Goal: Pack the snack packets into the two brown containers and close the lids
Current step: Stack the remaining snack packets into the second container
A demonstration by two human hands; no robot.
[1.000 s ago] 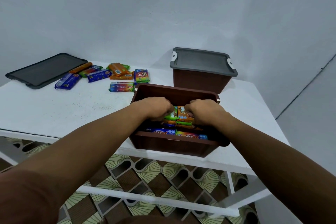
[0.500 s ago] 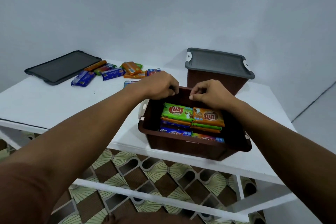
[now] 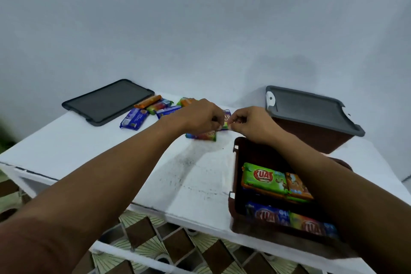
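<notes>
Snack packets [image 3: 264,178] sit stacked in the open box [image 3: 236,176] at the near right of the table [image 3: 93,153], a green one and an orange one [image 3: 297,186] on top, blue and multicoloured ones [image 3: 268,216] along the near wall. The right forearm crosses over that box and hides its right side. More packets lie loose at the back of the table: a blue one [image 3: 133,119], another blue one [image 3: 168,111], an orange stick [image 3: 148,101] and a rainbow one [image 3: 159,106], all just beside the loose lid [image 3: 106,101], which lies flat at the far left.

Both hands are out past the open box, meeting over the table. The left hand [image 3: 201,117] is curled, thumb and fingers pinched onto a small packet [image 3: 226,119]. The right hand [image 3: 250,122] is curled too, its fingertips pinching the same packet from the other side. Blur there, so the packet's colours are hard to read; purple and green show between the fingers. Whether it is lifted or resting on the table, I cannot tell.

Just below the hands a multicoloured packet [image 3: 201,136] lies flat on the table, near the box's far left corner.

At the far right stands the second box [image 3: 311,138], its grey lid [image 3: 309,110] on top, a white clip [image 3: 270,98] showing at the left end. It stands behind the open box.
</notes>
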